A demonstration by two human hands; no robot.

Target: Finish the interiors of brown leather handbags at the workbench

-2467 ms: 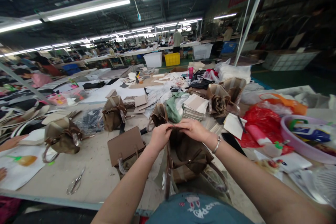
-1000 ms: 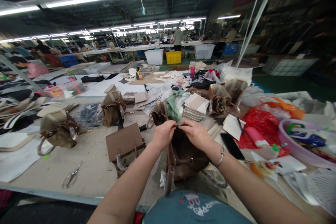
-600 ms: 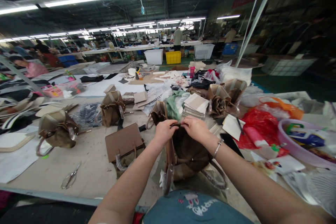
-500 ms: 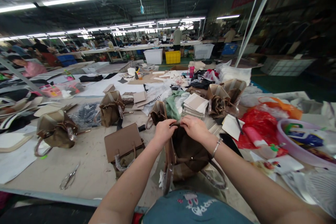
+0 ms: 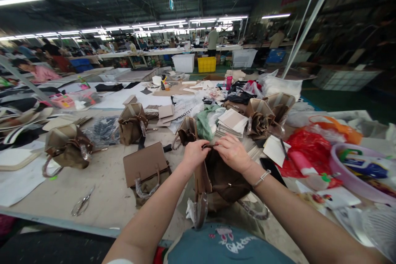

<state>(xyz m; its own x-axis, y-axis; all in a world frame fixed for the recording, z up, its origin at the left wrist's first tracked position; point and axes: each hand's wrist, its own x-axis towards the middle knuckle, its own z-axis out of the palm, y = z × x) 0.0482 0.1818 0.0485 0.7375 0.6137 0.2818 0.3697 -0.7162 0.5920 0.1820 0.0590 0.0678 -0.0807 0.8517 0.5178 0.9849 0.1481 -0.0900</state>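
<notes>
A brown handbag (image 5: 225,179) stands right in front of my body, its plastic-wrapped handles hanging at the sides. My left hand (image 5: 195,152) pinches the bag's top edge at the left. Close beside it, my right hand (image 5: 232,153), with a bangle on the wrist, grips the same edge with thumb and fingers. The bag's inside and the exact fold under my fingertips are hidden. To the left lies another brown bag with a flat flap (image 5: 145,164). A smaller open brown bag (image 5: 186,131) stands just beyond my left hand.
Scissors (image 5: 83,203) lie at the table's left front. More brown bags (image 5: 66,146) stand on the left and back right. Stacked beige boards (image 5: 232,121) sit behind my hands. At right are a red plastic bag (image 5: 309,142) and a purple basin (image 5: 337,165). People work in the background.
Both hands keep their grip on the bag's top edge. My right hand and wrist have shifted slightly right, with the fingers a little more raised. The camera view has moved slightly.
</notes>
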